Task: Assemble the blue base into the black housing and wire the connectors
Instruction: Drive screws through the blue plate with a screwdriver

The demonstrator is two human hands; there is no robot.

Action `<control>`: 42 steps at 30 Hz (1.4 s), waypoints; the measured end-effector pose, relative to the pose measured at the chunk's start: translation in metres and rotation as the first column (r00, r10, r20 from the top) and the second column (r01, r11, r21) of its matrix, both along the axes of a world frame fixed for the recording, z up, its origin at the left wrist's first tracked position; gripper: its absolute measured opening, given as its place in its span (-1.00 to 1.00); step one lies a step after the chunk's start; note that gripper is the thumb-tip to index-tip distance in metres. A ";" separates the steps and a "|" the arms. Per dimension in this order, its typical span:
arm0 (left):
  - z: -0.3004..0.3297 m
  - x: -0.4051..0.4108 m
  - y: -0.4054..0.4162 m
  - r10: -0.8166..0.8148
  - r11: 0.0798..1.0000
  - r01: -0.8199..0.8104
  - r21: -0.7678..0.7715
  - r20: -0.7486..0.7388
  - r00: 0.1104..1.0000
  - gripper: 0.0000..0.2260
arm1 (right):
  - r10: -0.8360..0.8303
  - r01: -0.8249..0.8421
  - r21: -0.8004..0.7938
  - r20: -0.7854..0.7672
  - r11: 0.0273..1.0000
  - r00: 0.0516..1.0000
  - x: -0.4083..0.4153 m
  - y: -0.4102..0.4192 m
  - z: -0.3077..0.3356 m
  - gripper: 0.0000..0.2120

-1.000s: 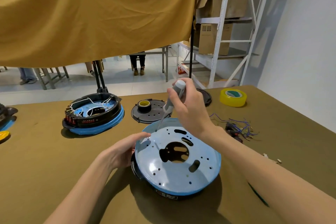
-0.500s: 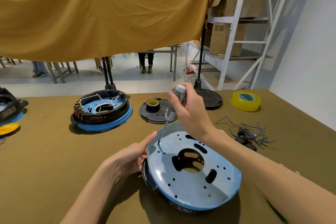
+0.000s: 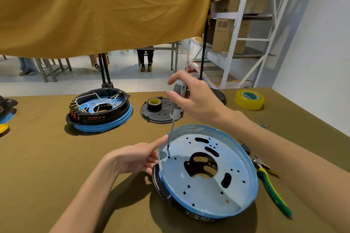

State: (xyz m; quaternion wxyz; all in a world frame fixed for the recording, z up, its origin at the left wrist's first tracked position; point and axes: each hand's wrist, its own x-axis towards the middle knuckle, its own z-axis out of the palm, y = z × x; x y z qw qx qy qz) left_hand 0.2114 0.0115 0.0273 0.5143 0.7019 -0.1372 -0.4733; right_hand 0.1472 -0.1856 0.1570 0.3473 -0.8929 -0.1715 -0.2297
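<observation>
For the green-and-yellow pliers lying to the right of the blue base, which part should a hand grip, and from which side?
Grip the green-and-yellow pliers by their long handles, coming from above on the right. They lie flat on the table with the handles pointing toward the person and clear of everything, while the jaw end sits close against the blue base under the right forearm.

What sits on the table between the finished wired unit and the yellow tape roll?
In the head view, a black disc carrying a small tape roll; the right hand's screwdriver overlaps it.
</observation>
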 end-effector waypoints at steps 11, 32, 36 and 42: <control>0.005 -0.015 -0.007 -0.162 0.986 0.163 0.019 -0.036 0.986 -0.15 | -0.191 0.136 -0.376 -0.114 0.917 0.975 -0.028 -0.007 0.030 -0.63; -0.011 -0.044 -0.010 0.096 0.992 -0.100 -0.072 -0.056 0.994 -0.18 | -0.265 -0.032 -0.533 -0.470 0.846 0.842 -0.048 -0.005 0.068 -0.63; -0.013 -0.044 -0.010 0.108 0.993 -0.110 -0.052 -0.039 0.993 -0.19 | -0.306 0.030 -0.604 -0.360 0.797 0.882 -0.040 0.001 0.063 -0.68; -0.015 -0.046 -0.012 0.151 0.987 -0.153 -0.050 -0.034 0.988 -0.21 | -0.255 -0.065 -0.559 -0.475 0.827 0.842 -0.037 0.005 0.070 -0.64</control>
